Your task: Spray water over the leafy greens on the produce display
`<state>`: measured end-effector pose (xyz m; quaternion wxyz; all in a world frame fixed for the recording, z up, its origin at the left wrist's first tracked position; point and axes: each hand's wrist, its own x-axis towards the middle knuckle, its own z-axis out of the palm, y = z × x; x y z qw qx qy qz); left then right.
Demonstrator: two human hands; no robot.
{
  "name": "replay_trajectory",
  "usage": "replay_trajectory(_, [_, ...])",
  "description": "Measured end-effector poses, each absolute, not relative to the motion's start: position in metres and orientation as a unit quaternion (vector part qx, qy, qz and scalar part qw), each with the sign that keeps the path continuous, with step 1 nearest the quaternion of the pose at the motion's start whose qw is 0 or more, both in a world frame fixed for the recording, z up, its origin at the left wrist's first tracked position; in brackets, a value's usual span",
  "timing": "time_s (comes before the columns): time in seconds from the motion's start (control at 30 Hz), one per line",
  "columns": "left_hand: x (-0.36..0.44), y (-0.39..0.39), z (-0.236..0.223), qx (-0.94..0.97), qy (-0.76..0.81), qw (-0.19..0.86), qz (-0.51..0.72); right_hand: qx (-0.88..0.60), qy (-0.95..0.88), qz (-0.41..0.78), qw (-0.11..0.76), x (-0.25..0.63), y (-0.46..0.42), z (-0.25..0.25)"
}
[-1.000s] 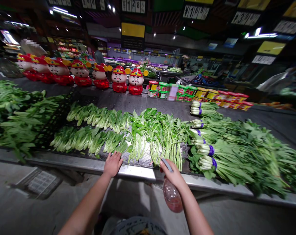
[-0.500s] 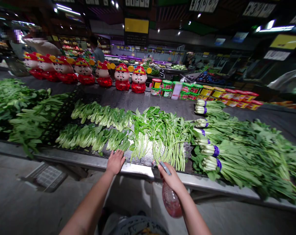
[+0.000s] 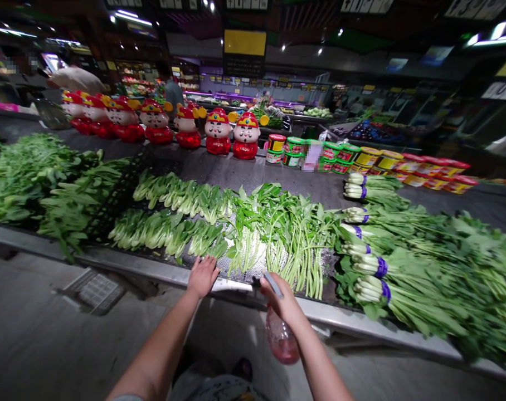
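Observation:
My left hand (image 3: 203,275) lies with its fingers stretched out at the front edge of the display stand (image 3: 232,286), close to the lower row of bok choy (image 3: 173,234). It holds nothing. In my right hand (image 3: 280,298) is a spray bottle (image 3: 282,337) with a grey top and a clear reddish body. The bottle hangs upright in front of the metal edge, its lower part holding liquid. Just beyond its top lie loose leafy greens (image 3: 286,234) with long pale stems, spread on a perforated metal sheet.
Bundled greens with purple bands (image 3: 378,267) fill the right side. More leafy greens (image 3: 23,172) and a black crate wall (image 3: 115,195) stand left. Red figurine jars (image 3: 218,133) and stacked tins (image 3: 365,159) line the back. Under the stand sits a grey crate (image 3: 94,289).
My right hand with the spray bottle has moved slightly left, nearer my left hand. The view has turned a little, so the stand appears shifted right. My left hand stays at the edge.

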<state>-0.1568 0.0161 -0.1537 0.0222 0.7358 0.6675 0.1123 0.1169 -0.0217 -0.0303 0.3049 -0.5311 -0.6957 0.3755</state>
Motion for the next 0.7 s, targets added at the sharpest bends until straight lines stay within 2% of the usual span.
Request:
replay_trajectory(0.33, [-0.159, 0.015, -0.15, 0.734, 0.668, 0.047, 0.111, -0.535, -0.716, 0.364, 0.263, 0.095, -0.013, -0.052])
replay_trajectory(0.7, [-0.21, 0.007, -0.134, 0.727, 0.678, 0.048, 0.104, -0.501, -0.674, 0.402, 0.365, 0.066, -0.01, -0.018])
